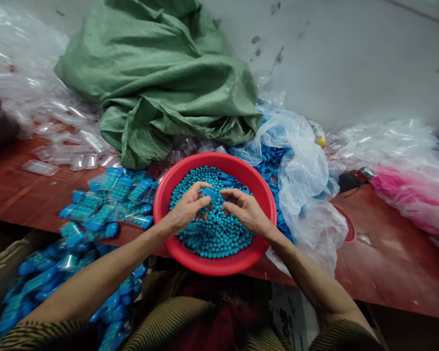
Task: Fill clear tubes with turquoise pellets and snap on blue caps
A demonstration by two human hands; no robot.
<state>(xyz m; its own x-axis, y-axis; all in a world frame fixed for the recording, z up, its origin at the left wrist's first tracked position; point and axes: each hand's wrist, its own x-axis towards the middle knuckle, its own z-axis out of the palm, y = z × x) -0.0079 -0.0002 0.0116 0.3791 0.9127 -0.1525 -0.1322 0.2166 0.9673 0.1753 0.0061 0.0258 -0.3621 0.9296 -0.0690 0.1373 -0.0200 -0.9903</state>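
Note:
My left hand point(190, 205) is over a red basin point(161, 214), its fingers closed round a small clear plastic case with a blue cap point(209, 193). The case's lower part is mostly hidden by the fingers. Just beside the cap is my right hand point(246, 207), with thumb and forefinger curved and apart and nothing visible between them. Many small round blue beads point(223, 239) fill the basin below both hands. A few blue caps point(229, 180) lie on the beads at the back. Near the basin's front left, a clear case point(192, 242) rests among the beads.
Filled blue-capped cases point(120, 190) are heaped left of the basin and down at the lower left. Behind stands a green woven sack point(168, 92), with clear empty cases point(73, 151) beside it. A thin plastic bag point(303, 170) with blue caps point(269, 163) lies right, on the red table point(388, 253).

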